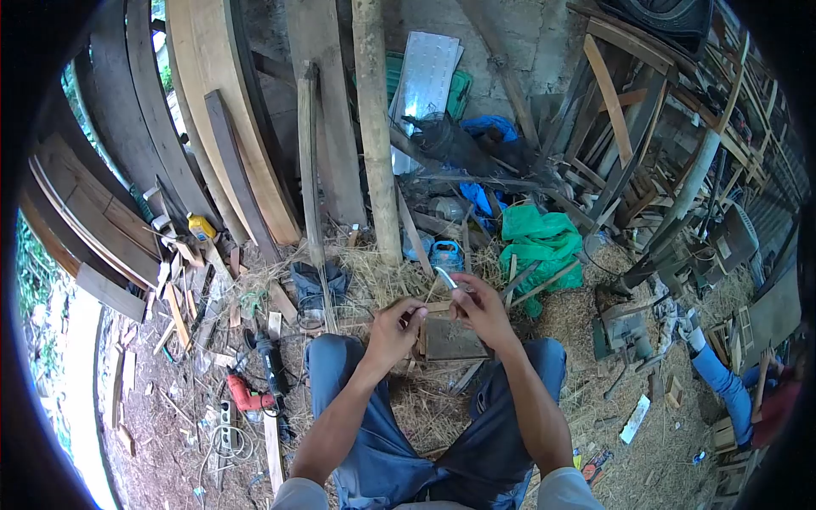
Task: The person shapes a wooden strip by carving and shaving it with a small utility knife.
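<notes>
My right hand (480, 313) is closed around a curved, shiny blade-like piece (444, 277) whose tip points up and to the left. Its handle, if there is one, is hidden by my fingers. Close by on the left, my left hand (396, 330) is pinched on a thin straw-coloured strip (431, 297), only faintly visible. Both hands are raised over my lap, slightly apart. Below and beyond them, a wooden block (452, 340) sits between my knees.
Long boards (225, 127) lean at the back left beside a pole (374, 136). A red power tool (246, 393) and a power strip (228, 425) lie left. Green sheeting (540, 242) is heaped beyond my right knee. Another person's leg (727, 391) shows at far right. Straw and shavings litter the ground.
</notes>
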`<action>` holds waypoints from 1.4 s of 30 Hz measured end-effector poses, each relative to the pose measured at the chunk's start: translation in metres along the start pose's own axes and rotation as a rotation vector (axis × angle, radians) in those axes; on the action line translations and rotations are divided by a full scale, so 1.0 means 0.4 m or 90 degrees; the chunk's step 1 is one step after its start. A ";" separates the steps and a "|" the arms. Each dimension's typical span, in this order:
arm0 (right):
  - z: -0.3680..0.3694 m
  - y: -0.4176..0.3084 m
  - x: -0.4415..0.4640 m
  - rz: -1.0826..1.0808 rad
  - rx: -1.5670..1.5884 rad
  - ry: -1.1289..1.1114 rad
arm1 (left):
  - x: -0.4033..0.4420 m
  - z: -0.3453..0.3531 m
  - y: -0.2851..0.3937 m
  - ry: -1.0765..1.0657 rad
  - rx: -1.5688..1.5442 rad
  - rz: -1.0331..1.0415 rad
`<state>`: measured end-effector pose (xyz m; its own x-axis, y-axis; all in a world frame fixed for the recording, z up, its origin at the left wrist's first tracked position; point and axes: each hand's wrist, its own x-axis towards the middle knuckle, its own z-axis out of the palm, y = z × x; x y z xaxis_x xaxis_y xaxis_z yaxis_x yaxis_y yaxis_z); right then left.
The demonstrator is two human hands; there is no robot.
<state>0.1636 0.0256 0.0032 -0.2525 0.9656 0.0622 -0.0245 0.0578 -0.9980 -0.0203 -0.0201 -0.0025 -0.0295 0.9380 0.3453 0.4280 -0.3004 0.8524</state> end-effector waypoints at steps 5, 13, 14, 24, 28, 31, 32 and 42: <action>-0.007 -0.004 0.005 0.177 0.165 -0.133 | -0.010 0.008 0.015 -0.078 0.013 0.008; -0.018 -0.020 -0.006 0.153 0.123 -0.153 | -0.003 0.015 0.021 -0.062 -0.009 0.134; -0.022 -0.025 -0.007 0.174 0.130 -0.157 | -0.002 0.011 0.025 -0.073 -0.019 0.106; -0.107 -0.045 0.013 0.123 0.153 0.000 | -0.012 0.000 0.031 -0.129 0.018 0.079; -0.053 -0.031 -0.008 0.151 0.073 -0.077 | -0.007 0.001 0.051 -0.119 0.017 0.054; -0.042 -0.030 -0.002 0.175 0.120 -0.088 | -0.007 0.002 0.040 -0.092 0.033 0.124; -0.048 -0.030 0.002 0.177 0.117 -0.082 | -0.007 0.003 0.038 -0.086 0.040 0.135; -0.053 -0.012 -0.005 0.137 0.160 -0.028 | -0.005 -0.002 0.033 -0.099 0.011 0.088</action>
<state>0.1846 0.0288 0.0076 -0.3194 0.9367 -0.1437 -0.2026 -0.2157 -0.9552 -0.0154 -0.0262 0.0084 0.1705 0.9037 0.3928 0.4340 -0.4268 0.7934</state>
